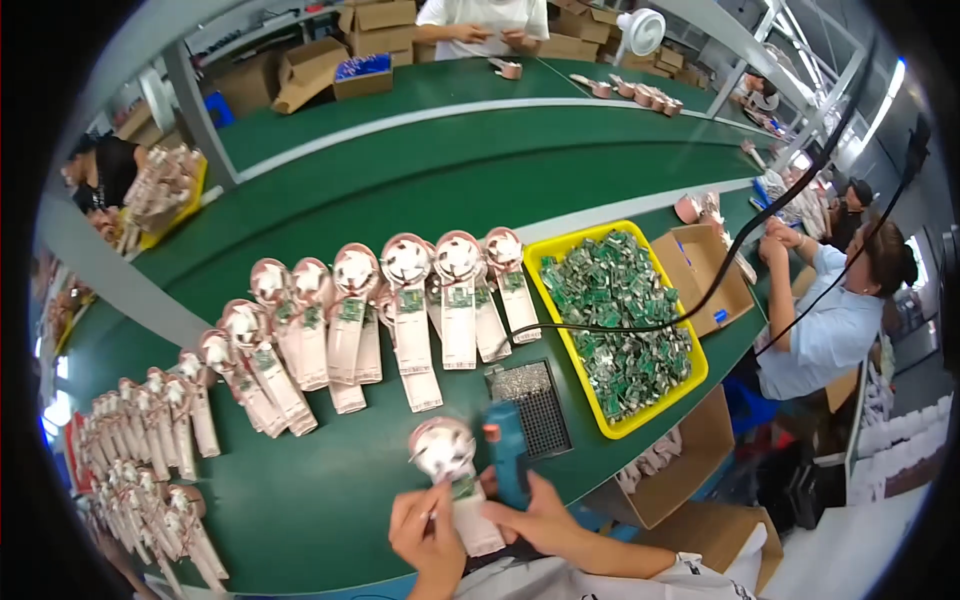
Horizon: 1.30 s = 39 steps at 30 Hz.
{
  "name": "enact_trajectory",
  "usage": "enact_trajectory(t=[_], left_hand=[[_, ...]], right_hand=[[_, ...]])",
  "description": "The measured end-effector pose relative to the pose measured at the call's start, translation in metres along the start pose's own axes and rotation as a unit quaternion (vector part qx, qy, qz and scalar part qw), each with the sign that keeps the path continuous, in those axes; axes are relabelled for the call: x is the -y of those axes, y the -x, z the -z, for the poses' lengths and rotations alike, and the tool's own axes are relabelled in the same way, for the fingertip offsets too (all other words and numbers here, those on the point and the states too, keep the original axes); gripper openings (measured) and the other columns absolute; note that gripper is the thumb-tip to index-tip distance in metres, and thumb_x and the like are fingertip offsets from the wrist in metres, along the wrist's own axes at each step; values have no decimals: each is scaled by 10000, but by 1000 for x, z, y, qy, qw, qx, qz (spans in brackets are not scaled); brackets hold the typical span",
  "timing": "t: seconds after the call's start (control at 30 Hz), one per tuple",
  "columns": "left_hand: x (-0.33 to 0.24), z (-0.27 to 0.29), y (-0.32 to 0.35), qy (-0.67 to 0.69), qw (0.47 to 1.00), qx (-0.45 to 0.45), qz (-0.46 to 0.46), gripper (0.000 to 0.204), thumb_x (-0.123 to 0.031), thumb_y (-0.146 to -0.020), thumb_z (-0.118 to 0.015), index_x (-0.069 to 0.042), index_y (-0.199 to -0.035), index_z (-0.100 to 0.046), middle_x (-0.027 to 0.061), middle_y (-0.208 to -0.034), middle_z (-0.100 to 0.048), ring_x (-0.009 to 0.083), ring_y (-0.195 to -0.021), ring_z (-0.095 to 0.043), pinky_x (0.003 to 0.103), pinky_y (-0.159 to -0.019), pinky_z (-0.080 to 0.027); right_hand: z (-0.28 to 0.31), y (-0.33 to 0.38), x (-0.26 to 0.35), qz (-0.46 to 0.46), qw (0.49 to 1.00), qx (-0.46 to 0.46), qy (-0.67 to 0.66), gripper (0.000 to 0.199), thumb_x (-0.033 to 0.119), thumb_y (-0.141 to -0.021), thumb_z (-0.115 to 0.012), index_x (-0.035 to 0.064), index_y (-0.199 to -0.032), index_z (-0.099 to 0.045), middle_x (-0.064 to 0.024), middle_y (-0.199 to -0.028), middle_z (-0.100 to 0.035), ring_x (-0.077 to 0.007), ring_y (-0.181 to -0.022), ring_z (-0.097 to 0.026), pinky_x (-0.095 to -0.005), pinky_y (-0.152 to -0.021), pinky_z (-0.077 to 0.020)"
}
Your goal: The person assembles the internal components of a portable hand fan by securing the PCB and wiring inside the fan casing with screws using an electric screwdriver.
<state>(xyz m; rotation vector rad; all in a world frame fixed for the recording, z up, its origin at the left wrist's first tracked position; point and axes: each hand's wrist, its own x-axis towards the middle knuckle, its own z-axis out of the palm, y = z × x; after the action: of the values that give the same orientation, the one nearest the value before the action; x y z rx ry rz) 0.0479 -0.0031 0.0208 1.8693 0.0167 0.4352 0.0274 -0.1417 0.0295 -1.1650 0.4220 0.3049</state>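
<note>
A pale pink handheld-fan housing (477,527) lies in front of me, with a round white-and-silver fan head (441,447) and a small green circuit board (463,487). My left hand (428,530) is at the board's left side, fingers curled into a pinch; what they hold is hidden. In my right hand (545,518) is a teal electric screwdriver (508,455), upright and slightly blurred, beside the fan head. Its tip is hidden. The right thumb and fingers lie close to the housing's handle. Just beyond, a black perforated tray (545,420) holds small metal pieces, apparently screws.
Several similar housings (408,300) stand in rows beyond and to the left. A yellow bin (612,428) full of circuit boards sits right, with a black cable (640,327) crossing over it. Cardboard boxes (690,460) are at right. Co-workers (820,320) sit around the green table (300,500).
</note>
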Motion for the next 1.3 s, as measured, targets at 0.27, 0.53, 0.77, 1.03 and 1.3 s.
enact_trajectory(t=[0.27, 0.53, 0.77, 1.03, 1.3], left_hand=[[-55, -114, -119, 87, 975, 152, -138, 112, -55, -892, -671, 24, -960, -709, 141, -827, -632, 243, -667, -600, 322, -598, -464], [-16, -185, -186, -38, 966, 98, -238, 123, -67, -889, -644, 54, -873, -658, 181, -803, -585, 347, -705, -586, 420, -639, -461], [-19, -180, -187, -225, 937, 167, -208, 109, -66, -867, -621, 28, -920, -632, 211, -933, -616, 407, -807, -638, 479, -706, -536], [-21, -173, -184, -270, 905, 239, -224, 198, -54, -822, -663, 0, -1013, -661, 189, -999, -607, 398, -865, -642, 467, -745, -542], [-18, -153, -177, -202, 911, 258, -250, 355, 6, -820, -656, -7, -1172, -612, 175, -1088, -589, 372, -910, -638, 443, -772, -531]], right_hand=[[107, 26, -5, 204, 926, -234, 215, 594, 176, -837, -755, -12, -1307, -446, -74, -883, -646, -155, -709, -617, -303, -675, -517], [86, 11, 7, 268, 849, -268, 368, 640, 333, -880, -710, -43, -1331, -456, -254, -1074, -626, -418, -965, -633, -441, -836, -507], [78, 6, 21, 302, 765, -318, 471, 668, 260, -809, -781, -32, -1330, -483, -230, -1114, -600, -417, -948, -596, -457, -814, -486], [69, 11, 21, 322, 730, -304, 520, 590, 238, -763, -816, -33, -1242, -603, -179, -1086, -644, -355, -952, -569, -421, -847, -484], [66, 7, 19, 319, 714, -352, 514, 534, 203, -777, -801, -19, -1227, -616, -132, -1152, -596, -334, -1003, -517, -407, -828, -474]])
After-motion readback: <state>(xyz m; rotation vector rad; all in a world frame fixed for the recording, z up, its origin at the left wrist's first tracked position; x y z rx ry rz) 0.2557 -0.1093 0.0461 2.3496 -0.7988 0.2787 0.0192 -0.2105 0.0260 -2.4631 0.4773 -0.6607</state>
